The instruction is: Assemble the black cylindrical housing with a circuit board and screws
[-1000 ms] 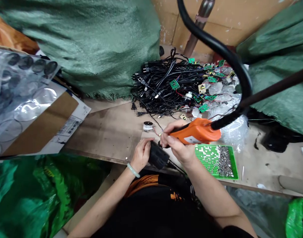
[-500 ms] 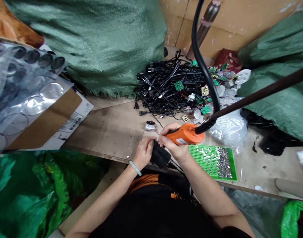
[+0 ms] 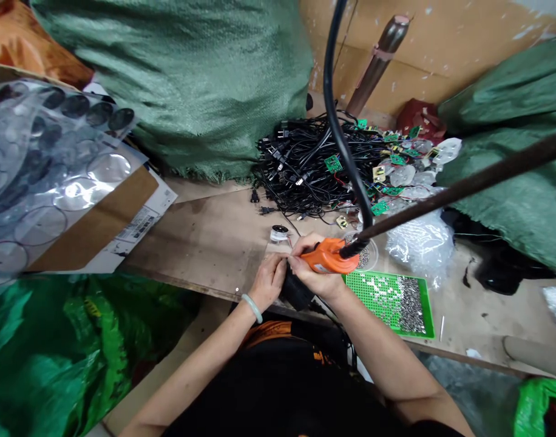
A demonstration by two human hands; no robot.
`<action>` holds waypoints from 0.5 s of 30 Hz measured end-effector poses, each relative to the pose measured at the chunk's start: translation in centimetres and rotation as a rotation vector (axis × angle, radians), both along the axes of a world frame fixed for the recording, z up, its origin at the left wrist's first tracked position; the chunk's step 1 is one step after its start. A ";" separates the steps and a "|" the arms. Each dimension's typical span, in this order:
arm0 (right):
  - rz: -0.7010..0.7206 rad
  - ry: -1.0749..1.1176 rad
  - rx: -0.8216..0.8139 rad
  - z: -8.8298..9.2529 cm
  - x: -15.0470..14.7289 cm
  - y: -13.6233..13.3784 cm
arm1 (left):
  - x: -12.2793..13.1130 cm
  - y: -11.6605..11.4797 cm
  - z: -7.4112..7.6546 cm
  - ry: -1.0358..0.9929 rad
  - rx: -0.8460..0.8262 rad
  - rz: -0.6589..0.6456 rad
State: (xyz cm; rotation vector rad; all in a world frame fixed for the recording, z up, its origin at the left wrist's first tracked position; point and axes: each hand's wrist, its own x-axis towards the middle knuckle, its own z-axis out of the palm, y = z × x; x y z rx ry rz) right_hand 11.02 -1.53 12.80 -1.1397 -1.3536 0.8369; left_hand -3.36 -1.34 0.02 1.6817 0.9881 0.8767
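Observation:
My right hand (image 3: 321,273) is wrapped round an orange electric screwdriver (image 3: 332,256), whose rear end joins a black cable and a dark rod. My left hand (image 3: 269,279) is closed on the left side of a black plastic housing (image 3: 297,290) at the table's front edge. Both hands meet over the housing, so the screwdriver's tip is hidden. Just beyond them stands a small white round part with a black top (image 3: 278,232). Beside my right forearm lies a green perforated tray (image 3: 355,285) of small screws. A clear round dish (image 3: 372,258) of screws is partly behind the screwdriver.
A heap of black power cords (image 3: 300,164) with green circuit boards (image 3: 333,163) lies at the back. Clear plastic bags (image 3: 419,243) are at the right. A carton (image 3: 109,224) with clear-wrapped discs stands left. The dark rod (image 3: 464,191) crosses above the table's right side.
The screwdriver's rear end has shifted left and its body has tilted, uncovering the dish of screws. My right hand now covers more of the housing. The whole view has shifted slightly.

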 end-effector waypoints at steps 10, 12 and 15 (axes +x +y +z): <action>-0.100 0.147 -0.122 -0.9 0.1 0.2 | 0.4 -0.2 1.0 0.072 0.014 0.028; -0.103 0.160 -0.123 -1.1 0.2 0.2 | 0.5 0.0 1.0 0.085 0.019 0.024; -0.092 0.125 -0.109 -1.1 0.1 0.0 | 0.5 0.2 0.9 0.088 0.024 0.021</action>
